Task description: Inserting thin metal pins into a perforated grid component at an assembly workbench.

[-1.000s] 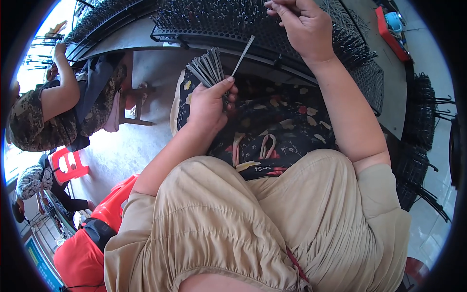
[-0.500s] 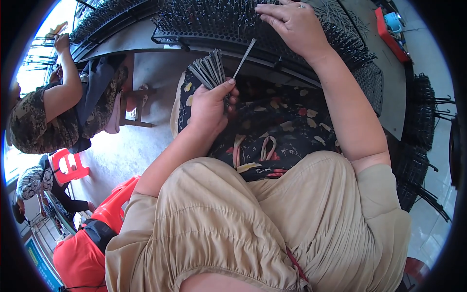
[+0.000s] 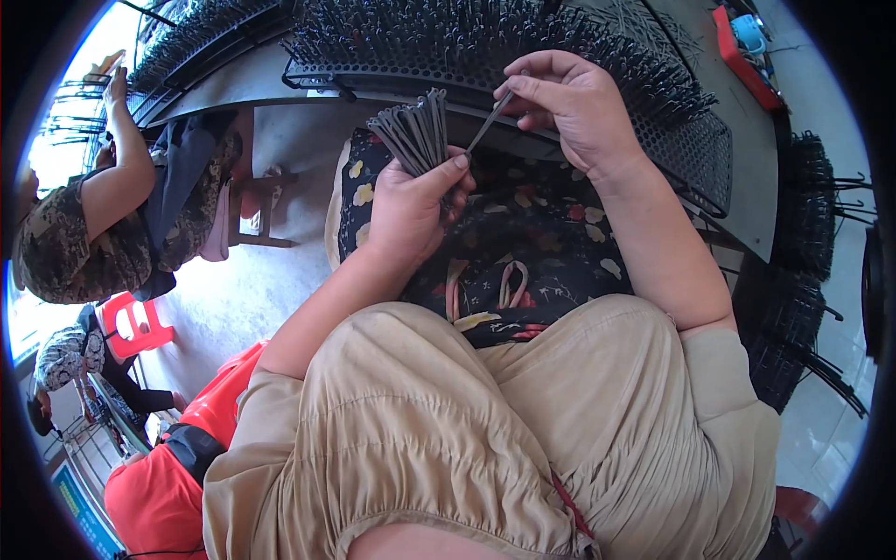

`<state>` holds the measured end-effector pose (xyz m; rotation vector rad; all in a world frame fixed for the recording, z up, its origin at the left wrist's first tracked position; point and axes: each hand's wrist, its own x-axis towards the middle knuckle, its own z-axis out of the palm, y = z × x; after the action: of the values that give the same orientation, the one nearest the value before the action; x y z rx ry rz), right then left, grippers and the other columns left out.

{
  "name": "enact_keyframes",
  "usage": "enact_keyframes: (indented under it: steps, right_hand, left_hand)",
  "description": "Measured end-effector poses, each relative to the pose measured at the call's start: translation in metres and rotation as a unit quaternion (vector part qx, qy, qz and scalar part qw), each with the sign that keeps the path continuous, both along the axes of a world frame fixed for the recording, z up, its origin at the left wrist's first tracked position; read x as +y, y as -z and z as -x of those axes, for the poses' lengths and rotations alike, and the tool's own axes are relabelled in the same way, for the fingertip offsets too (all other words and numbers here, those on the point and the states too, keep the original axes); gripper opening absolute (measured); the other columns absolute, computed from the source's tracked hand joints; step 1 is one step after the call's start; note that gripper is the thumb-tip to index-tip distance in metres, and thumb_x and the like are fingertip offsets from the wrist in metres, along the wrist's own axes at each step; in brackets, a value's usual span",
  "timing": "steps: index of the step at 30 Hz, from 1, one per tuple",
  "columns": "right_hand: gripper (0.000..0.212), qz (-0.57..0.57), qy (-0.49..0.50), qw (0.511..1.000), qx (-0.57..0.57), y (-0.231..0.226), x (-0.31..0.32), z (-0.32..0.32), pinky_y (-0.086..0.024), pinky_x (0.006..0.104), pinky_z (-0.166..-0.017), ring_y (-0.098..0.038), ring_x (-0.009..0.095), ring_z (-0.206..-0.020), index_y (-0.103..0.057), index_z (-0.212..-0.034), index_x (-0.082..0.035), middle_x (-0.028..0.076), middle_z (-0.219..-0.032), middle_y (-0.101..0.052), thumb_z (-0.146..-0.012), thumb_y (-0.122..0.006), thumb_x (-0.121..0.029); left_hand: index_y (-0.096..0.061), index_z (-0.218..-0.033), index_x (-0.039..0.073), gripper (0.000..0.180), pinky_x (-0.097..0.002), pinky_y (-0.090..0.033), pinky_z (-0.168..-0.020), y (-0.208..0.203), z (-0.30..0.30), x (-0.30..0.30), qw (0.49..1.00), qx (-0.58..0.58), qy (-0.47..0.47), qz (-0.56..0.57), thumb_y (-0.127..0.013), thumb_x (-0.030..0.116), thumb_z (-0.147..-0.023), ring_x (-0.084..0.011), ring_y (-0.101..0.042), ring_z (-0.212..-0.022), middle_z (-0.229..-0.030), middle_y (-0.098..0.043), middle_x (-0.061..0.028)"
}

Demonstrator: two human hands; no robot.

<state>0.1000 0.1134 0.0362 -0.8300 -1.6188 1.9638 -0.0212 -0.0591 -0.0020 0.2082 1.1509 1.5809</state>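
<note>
My left hand [image 3: 416, 201] is closed round a fanned bundle of thin grey metal rods [image 3: 416, 133] with small looped ends, held above my lap. One single rod [image 3: 487, 123] stands apart from the bundle, its lower end at my left thumb. Its upper end sits between the thumb and forefinger of my right hand [image 3: 581, 105], which pinches it. Just beyond both hands is a black perforated metal rack [image 3: 411, 78], packed with many upright dark rods [image 3: 411, 33].
A second filled rack [image 3: 201, 65] lies to the left, where a person [image 3: 93, 215] works. Loose rods [image 3: 644, 33] lie at the back right, near a red tray [image 3: 747, 61]. Dark hooked pieces [image 3: 807, 210] hang at the right. Red stools [image 3: 135, 327] stand on the left.
My right hand has come back from over the rack toward my left hand and now pinches the single rod. The left hand has shifted slightly right, still gripping the bundle.
</note>
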Motion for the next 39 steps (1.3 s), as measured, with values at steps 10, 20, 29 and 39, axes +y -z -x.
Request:
enact_keyframes:
  steps: [10, 20, 29, 39]
  right_hand:
    - [0.012, -0.334, 0.193, 0.921, 0.060, -0.014, 0.038, -0.005, -0.054, 0.0269, -0.071, -0.068, 0.018, -0.082, -0.065, -0.101, -0.007, 0.006, -0.092, -0.071, -0.090, -0.061, -0.004]
    - [0.012, -0.321, 0.175, 0.928, 0.072, -0.005, 0.035, -0.001, -0.054, 0.0226, -0.065, -0.067, 0.013, -0.081, -0.063, -0.101, 0.000, 0.010, -0.093, -0.070, -0.090, -0.062, 0.000]
    - [0.017, -0.601, 0.132, 0.788, -0.001, -0.022, 0.023, 0.018, -0.053, 0.0315, -0.064, -0.068, 0.026, -0.076, -0.068, -0.097, -0.003, 0.013, -0.086, -0.069, -0.081, -0.065, 0.003]
    - [0.019, -0.588, 0.100, 0.803, -0.006, -0.022, 0.034, 0.028, -0.054, 0.0343, -0.069, -0.068, 0.030, -0.080, -0.068, -0.101, -0.001, 0.016, -0.092, -0.070, -0.082, -0.067, -0.006]
  left_hand:
    - [-0.063, -0.093, 0.006, 0.009, -0.0205, -0.039, -0.044, 0.010, 0.005, -0.003, 0.998, 0.025, 0.004, 0.050, -0.066, 0.011, -0.087, -0.0073, -0.055, -0.055, -0.071, -0.062, -0.0023]
    - [-0.062, -0.093, 0.007, 0.008, -0.0206, -0.039, -0.044, 0.010, 0.008, -0.001, 0.998, 0.034, 0.010, 0.059, -0.066, 0.011, -0.087, -0.0074, -0.054, -0.055, -0.070, -0.061, -0.0015]
    - [-0.063, -0.099, 0.005, 0.013, -0.0209, -0.042, -0.049, 0.010, 0.005, -0.001, 0.993, 0.067, 0.055, 0.076, -0.066, 0.010, -0.087, -0.0081, -0.057, -0.062, -0.077, -0.064, -0.0028]
    - [-0.058, -0.110, 0.005, 0.020, -0.0237, -0.044, -0.051, 0.014, 0.005, -0.002, 0.996, 0.054, 0.062, 0.045, -0.062, 0.010, -0.090, -0.0103, -0.060, -0.070, -0.086, -0.066, -0.0057]
